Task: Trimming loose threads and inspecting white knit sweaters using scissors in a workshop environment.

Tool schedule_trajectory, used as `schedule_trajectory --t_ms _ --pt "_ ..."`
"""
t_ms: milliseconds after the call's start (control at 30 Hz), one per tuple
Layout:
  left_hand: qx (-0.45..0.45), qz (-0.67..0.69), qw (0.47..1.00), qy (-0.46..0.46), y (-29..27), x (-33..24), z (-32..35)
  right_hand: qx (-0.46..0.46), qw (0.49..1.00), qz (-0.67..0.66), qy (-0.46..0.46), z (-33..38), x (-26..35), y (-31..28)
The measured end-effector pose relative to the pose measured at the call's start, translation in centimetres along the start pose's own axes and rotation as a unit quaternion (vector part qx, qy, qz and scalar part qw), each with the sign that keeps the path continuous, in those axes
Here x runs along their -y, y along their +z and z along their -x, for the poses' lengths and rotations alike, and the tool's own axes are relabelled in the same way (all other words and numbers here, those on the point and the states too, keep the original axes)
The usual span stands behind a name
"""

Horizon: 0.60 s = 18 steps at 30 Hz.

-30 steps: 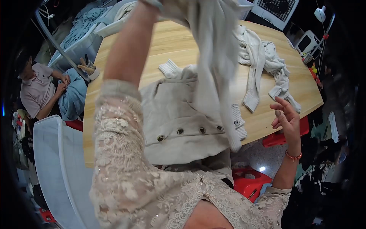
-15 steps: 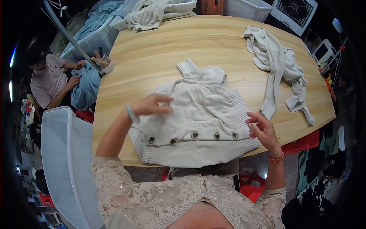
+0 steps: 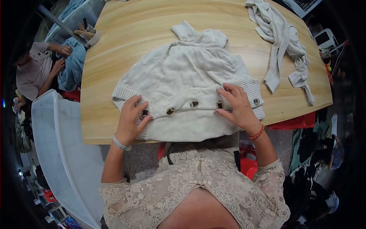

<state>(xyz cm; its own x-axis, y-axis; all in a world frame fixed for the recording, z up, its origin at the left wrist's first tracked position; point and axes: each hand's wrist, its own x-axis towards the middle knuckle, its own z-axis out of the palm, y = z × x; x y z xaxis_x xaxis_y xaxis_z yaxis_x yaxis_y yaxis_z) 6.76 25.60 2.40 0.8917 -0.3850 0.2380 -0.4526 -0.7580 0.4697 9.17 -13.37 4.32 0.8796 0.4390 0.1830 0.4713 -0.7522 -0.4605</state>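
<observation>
A cream knitted cardigan (image 3: pixel 179 72) lies on the table, its buttoned band running crosswise near the table's front edge. Several dark buttons (image 3: pixel 194 104) line that band. My left hand (image 3: pixel 130 119) rests on the cardigan's left part, thumb and fingers apart on either side of the leftmost button (image 3: pixel 144 113). On the right, my right hand (image 3: pixel 239 110) lies on the band with its thumb and fingers spread around another button (image 3: pixel 219 104). One more button (image 3: pixel 256 101) shows to the right of that hand, by the ribbed edge.
On the wooden table (image 3: pixel 133 26), a second cream knit garment (image 3: pixel 282 45) lies crumpled at the right. A cup of tools (image 3: pixel 91 37) stands at the left edge. Beyond it a co-worker (image 3: pixel 36 72) handles blue cloth (image 3: pixel 72 63). A translucent bin (image 3: pixel 57 141) stands left.
Both hands have come down onto the cardigan's buttoned band; the left was in the air above the cloth. The band's right end now reaches farther right. The whole view has shifted.
</observation>
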Motion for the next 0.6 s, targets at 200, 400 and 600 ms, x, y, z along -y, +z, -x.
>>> schedule_trajectory --t_ms 200,400,600 --pt "0.011 -0.006 1.0 -0.02 -0.4 -1.8 0.8 0.033 0.996 0.07 -0.05 1.3 1.9 1.1" --pt "-0.049 0.062 0.996 -0.039 -1.3 -1.0 -0.7 0.016 0.999 0.047 -0.009 0.7 0.3 0.8" --pt "-0.096 0.14 0.98 -0.104 -3.3 -0.7 -3.0 0.006 0.998 0.065 -0.02 -0.2 0.3 -0.2"
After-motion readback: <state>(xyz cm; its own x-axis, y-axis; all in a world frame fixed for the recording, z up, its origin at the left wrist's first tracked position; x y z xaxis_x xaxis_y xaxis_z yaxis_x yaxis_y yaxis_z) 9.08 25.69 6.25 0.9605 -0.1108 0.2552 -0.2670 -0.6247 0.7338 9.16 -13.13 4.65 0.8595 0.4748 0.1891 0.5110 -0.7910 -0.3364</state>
